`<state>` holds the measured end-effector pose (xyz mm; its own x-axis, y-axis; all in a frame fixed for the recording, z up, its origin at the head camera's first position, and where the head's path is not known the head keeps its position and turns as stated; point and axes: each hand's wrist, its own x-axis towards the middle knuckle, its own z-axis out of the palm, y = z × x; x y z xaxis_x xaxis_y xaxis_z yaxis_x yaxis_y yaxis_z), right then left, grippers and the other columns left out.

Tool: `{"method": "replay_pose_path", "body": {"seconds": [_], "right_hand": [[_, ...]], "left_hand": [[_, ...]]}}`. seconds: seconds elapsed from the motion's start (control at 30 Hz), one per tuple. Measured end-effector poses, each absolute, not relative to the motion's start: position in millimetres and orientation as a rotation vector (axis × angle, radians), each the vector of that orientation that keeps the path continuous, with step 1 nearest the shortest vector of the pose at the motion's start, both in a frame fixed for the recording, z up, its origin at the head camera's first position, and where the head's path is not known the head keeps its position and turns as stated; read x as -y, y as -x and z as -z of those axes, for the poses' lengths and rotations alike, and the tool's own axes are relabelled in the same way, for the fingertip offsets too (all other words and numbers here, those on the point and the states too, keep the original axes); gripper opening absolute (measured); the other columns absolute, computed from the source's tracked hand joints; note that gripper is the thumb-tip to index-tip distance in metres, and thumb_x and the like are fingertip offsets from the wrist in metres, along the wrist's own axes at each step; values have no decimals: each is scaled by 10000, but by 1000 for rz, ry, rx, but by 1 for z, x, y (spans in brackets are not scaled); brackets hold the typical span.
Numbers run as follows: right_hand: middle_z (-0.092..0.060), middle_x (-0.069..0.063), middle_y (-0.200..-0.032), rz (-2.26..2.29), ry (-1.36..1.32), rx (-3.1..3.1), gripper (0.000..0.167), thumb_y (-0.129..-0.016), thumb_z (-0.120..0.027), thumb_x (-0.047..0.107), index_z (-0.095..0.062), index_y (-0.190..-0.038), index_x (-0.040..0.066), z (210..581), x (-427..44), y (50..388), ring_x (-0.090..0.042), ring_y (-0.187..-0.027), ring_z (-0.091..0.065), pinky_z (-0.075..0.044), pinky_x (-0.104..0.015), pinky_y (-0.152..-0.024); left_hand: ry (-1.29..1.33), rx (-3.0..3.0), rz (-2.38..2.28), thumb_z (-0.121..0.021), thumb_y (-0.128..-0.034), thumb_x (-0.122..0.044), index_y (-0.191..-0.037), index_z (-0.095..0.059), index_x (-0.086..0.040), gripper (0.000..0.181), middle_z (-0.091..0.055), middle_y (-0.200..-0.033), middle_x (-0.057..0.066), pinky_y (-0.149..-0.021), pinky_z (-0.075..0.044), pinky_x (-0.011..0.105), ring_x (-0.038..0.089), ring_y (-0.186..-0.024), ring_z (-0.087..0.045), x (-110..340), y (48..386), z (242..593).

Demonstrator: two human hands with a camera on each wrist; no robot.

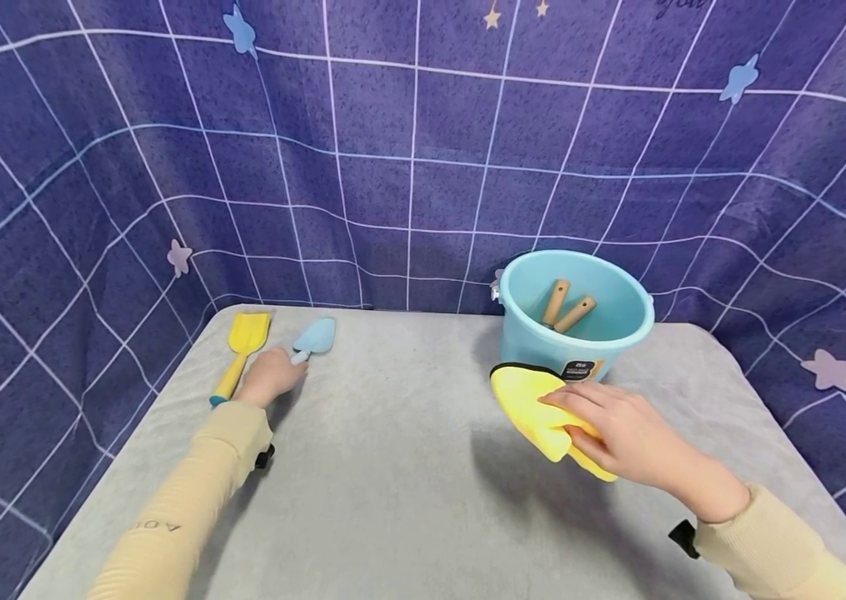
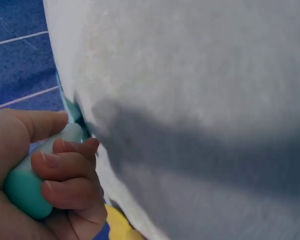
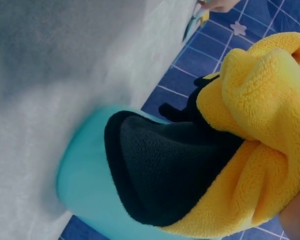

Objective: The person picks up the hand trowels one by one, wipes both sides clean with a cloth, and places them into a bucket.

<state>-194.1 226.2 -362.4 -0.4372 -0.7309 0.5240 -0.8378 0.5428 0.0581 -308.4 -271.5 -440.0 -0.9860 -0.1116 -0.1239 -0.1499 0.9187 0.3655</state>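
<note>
At the left of the head view my left hand (image 1: 270, 377) grips the handle of a light blue toy trowel (image 1: 316, 336), whose blade lies over the table. The left wrist view shows the fingers curled round its pale and teal handle (image 2: 27, 192). Just left of that hand lies a yellow toy shovel (image 1: 248, 335) with a blue handle end. My right hand (image 1: 621, 429) pinches a bunched cloth (image 1: 531, 404), yellow on one side and dark grey on the other, as the right wrist view shows. The cloth hangs in front of a light blue bucket (image 1: 523, 333).
Inside the bucket stand two wooden handles (image 1: 575, 314); their lower ends are hidden. A grey cloth-covered table (image 1: 392, 467) spreads between the hands. Behind it and at both sides hangs a purple-blue curtain (image 1: 385, 108) with a white grid and stars.
</note>
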Motion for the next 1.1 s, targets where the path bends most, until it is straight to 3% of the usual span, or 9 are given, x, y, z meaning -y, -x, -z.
{"method": "replay_pose_path", "body": {"seconds": [0.27,0.7,1.1], "right_hand": [[-634,42,-1090,-290,-1255,2271,414,-742,-577,122,-627,-1152,143,358,-226,195,-181,-954,-629,-505,-378,-770],[-640,25,-1071,-282,-1253,2270,409,-742,-584,119,-629,-1148,140,353,-226,195,-194,-926,-624,-505,-382,-760],[-642,11,-1067,-281,-1224,2261,345,-827,-509,186,-629,-1148,139,344,-227,193,-225,-920,-632,-517,-426,-740]], "left_hand": [[65,-3005,-572,-527,-907,-357,-749,-496,-40,356,-490,-700,96,-529,-404,327,236,-609,-498,272,299,420],[-74,-3063,-487,-545,-898,-345,-752,-549,-22,354,-509,-659,80,-496,-377,328,223,-574,-490,264,282,390],[-210,-3160,-421,-583,-896,-346,-720,-561,-38,356,-509,-632,77,-480,-381,358,233,-558,-488,249,260,360]]}}
